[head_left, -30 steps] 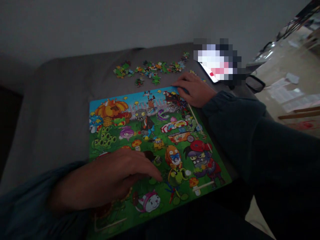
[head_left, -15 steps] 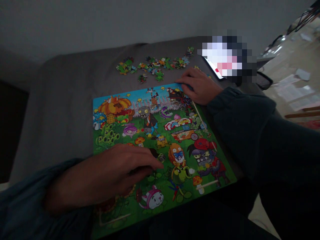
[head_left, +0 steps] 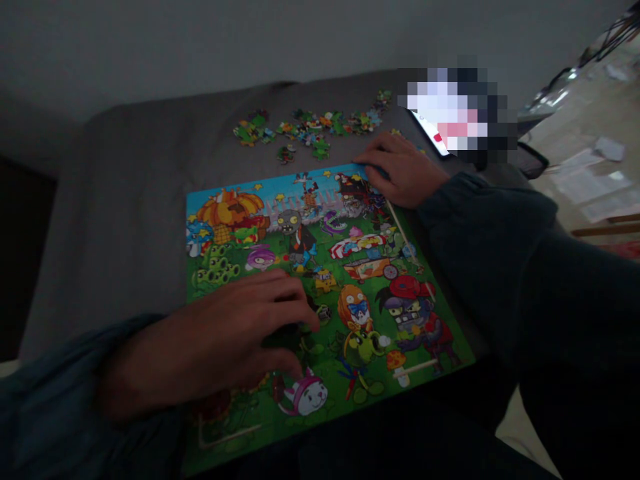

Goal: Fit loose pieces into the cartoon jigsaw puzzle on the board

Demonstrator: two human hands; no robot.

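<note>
A colourful cartoon jigsaw puzzle board (head_left: pixel 370 393) lies flat on a grey cloth surface, its picture looking mostly filled in. Over its lower left part is my left hand (head_left: pixel 235 333), palm down, with thumb and fingers spread apart. That hand hides part of the picture beneath it, and no piece shows between its fingers. My right hand (head_left: pixel 400 170) rests at the board's far right corner, forefinger stretched along the top edge and thumb apart from it. Beyond the far edge lies a scattered row of loose puzzle pieces (head_left: pixel 310 125).
A lit phone (head_left: pixel 427 133), partly pixelated, lies at the back right. Beside it are dark-rimmed eyeglasses (head_left: pixel 533 160). A pale wall (head_left: pixel 250 40) stands behind the grey cloth (head_left: pixel 115 220). Papers (head_left: pixel 595 183) lie farther off on the right.
My left hand's thumb and fingers have spread apart from a closer pinch, the thumb moving down toward the white cat picture. My right hand stays at the corner.
</note>
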